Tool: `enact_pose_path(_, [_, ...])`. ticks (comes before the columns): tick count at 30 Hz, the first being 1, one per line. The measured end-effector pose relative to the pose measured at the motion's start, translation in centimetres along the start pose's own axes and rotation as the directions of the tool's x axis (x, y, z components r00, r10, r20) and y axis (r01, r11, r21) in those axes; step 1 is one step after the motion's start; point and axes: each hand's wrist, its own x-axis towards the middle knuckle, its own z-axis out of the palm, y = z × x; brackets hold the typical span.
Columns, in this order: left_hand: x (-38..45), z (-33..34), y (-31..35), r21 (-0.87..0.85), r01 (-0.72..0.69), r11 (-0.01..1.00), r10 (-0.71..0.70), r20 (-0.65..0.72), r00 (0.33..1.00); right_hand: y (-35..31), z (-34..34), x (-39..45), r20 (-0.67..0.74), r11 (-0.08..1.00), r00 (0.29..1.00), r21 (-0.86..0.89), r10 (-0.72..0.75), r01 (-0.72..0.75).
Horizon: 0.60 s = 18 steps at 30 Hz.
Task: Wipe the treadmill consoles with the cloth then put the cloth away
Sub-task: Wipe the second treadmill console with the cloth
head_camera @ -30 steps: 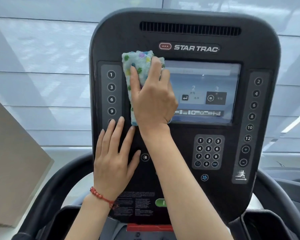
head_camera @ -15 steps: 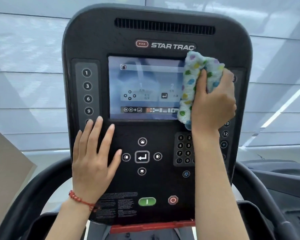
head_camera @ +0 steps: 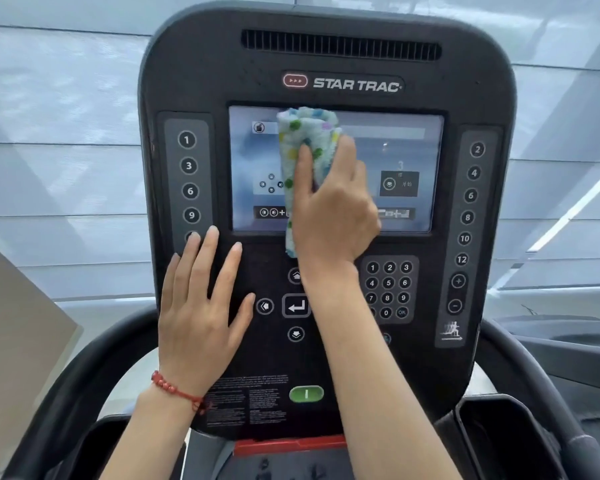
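Pale window blinds (head_camera: 66, 116) fill the background behind a black console (head_camera: 194, 64), which stands nearly upright before the person. The right hand (head_camera: 333, 209) grips a bunched, dotted cloth (head_camera: 305, 140) with thumb and fingers curled round it, pressing it flat against the lit screen (head_camera: 402, 140), near the screen's upper middle. One tail of the cloth hangs below the palm, past the screen's lower edge. The left hand (head_camera: 198, 313) lies released and flat on the panel, down and to the left of the wiping hand, its fingers spread and its fingertips near the left number strip (head_camera: 187, 168). Judged from this, the screen pass is under way and the button areas remain. To do it well, light even pressure seems wise, since a touch display may register presses; overlapping strokes should reach the corners beside the bezel. The keypad (head_camera: 388, 289), just under the right wrist, and the green key (head_camera: 306, 393) further down call for gentle dabs, lest a button trigger the belt. Bracing with the flat hand steadies the console.
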Motion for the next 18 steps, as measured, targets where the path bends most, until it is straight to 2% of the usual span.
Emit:
enact_pose_path(5, [-0.5, -0.1, 0.2, -0.042, 0.025, 0.999, -0.024, 0.012, 1.000, -3.9, 1.0, -2.6, 0.063, 0.985, 0.983, 0.009, -0.170, 0.170])
enact_pose_path(10, [-0.8, -0.4, 0.2, -0.023, 0.023, 0.999, -0.022, 0.035, 0.999, -2.1, 1.1, -1.8, 0.038, 0.969, 0.969, -0.011, -0.246, 0.246])
enact_pose_path(14, [-1.0, -0.5, 0.2, -0.007, 0.027, 1.000, -0.027, 0.049, 0.998, 1.5, 0.1, -0.3, -0.014, 0.978, 0.978, -0.033, -0.208, 0.208])
enact_pose_path(18, [-1.1, -0.3, 0.3, -0.004, 0.027, 1.000, -0.027, 0.046, 0.999, 6.3, -1.4, 1.3, -0.092, 0.994, 0.991, -0.064, -0.096, 0.091])
